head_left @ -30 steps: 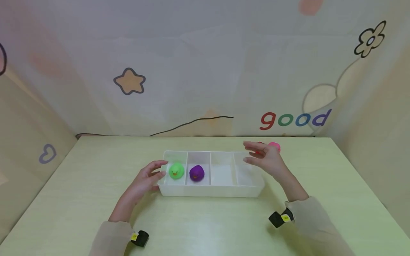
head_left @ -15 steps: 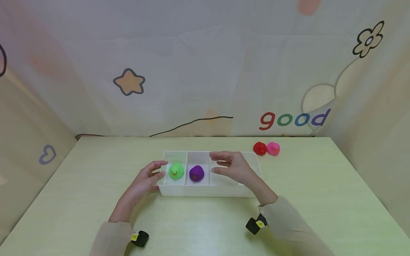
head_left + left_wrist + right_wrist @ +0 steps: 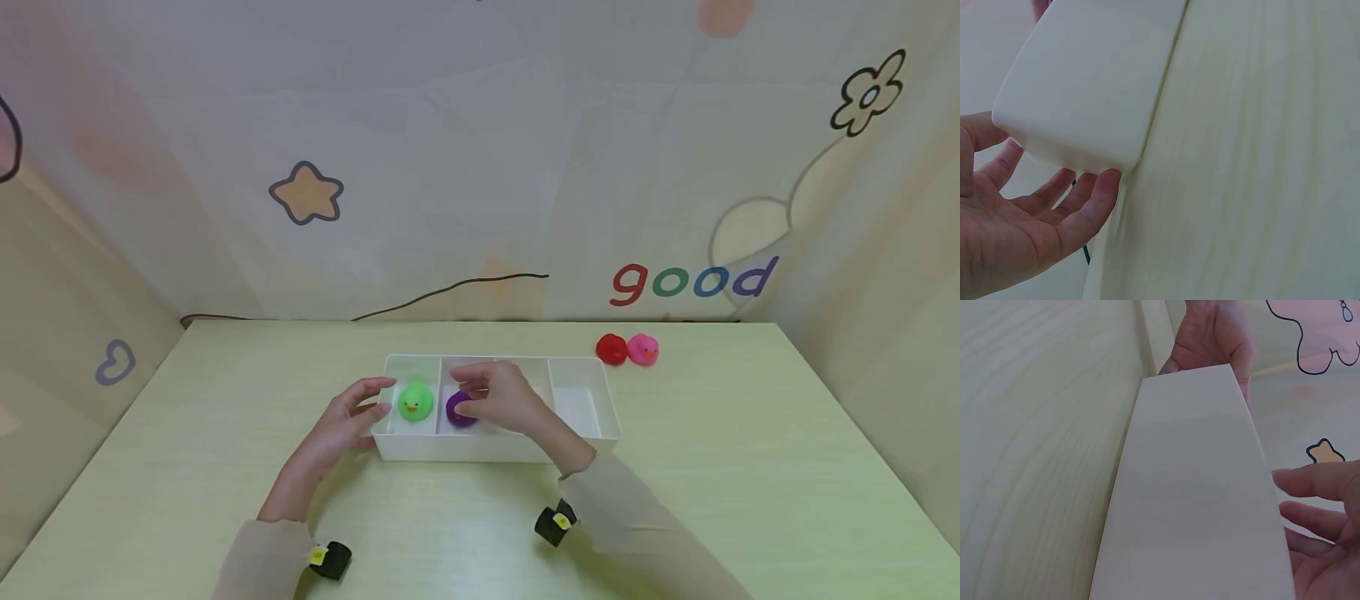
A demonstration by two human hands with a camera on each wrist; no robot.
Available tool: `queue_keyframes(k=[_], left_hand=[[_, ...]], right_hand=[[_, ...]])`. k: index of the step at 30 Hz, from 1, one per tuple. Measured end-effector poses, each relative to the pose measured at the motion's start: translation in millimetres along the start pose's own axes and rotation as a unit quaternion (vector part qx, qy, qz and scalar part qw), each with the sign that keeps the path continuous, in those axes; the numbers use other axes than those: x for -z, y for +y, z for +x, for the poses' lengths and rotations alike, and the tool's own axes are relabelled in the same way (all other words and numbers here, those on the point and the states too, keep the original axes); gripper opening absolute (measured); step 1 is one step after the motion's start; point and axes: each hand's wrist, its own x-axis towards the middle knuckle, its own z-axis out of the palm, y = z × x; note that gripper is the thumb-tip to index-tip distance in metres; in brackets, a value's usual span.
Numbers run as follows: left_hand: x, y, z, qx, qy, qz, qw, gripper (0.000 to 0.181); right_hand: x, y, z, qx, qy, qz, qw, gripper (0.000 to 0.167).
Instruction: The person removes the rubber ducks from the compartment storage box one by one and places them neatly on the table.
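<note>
A white divided box (image 3: pixel 465 450) stands on the table. In its leftmost compartment sits a green toy duck (image 3: pixel 416 402). The neighbouring compartment holds a purple toy duck (image 3: pixel 457 410), partly covered by my right hand (image 3: pixel 506 400). The right thumb lies across the duck's side in the head view, with the other fingers above and behind; the right wrist view shows these fingers apart, and the box wall hides any contact. My left hand (image 3: pixel 348 421) touches the box's left end with spread, relaxed fingers; their tips (image 3: pixel 1107 181) meet the end wall in the left wrist view.
Behind the box's right end, a red toy duck (image 3: pixel 611 349) and a pink toy duck (image 3: pixel 643 350) sit side by side on the table (image 3: pixel 712 417). A printed curtain (image 3: pixel 450 167) hangs along the table's back edge. Thin dividers separate the box's compartments.
From beside the red and pink ducks, my right hand has swept left across the box to the purple duck, uncovering both of them. My left hand has stayed at the box's left end.
</note>
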Motion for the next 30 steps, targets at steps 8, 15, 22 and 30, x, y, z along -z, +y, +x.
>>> queue_keyframes(k=[8, 15, 22, 30], left_hand=[[-1.7, 0.8, -1.1, 0.005, 0.004, -0.001, 1.0, 0.043], [-1.8, 1.8, -1.2, 0.001, 0.004, 0.002, 1.0, 0.043], [-0.3, 1.1, -0.9, -0.002, 0.001, -0.001, 1.0, 0.043], [-1.0, 1.8, -1.5, 0.002, 0.005, -0.001, 1.0, 0.042]], right_hand=[[-10.7, -5.5, 8.2, 0.014, -0.012, -0.178, 0.9839, 0.039], [-16.8, -7.8, 12.6, 0.025, -0.013, -0.273, 0.9616, 0.021], [-25.7, -7.6, 17.3, 0.016, -0.003, -0.352, 0.9359, 0.031], [-30.0, -10.5, 16.1, 0.013, 0.007, -0.379, 0.9254, 0.024]])
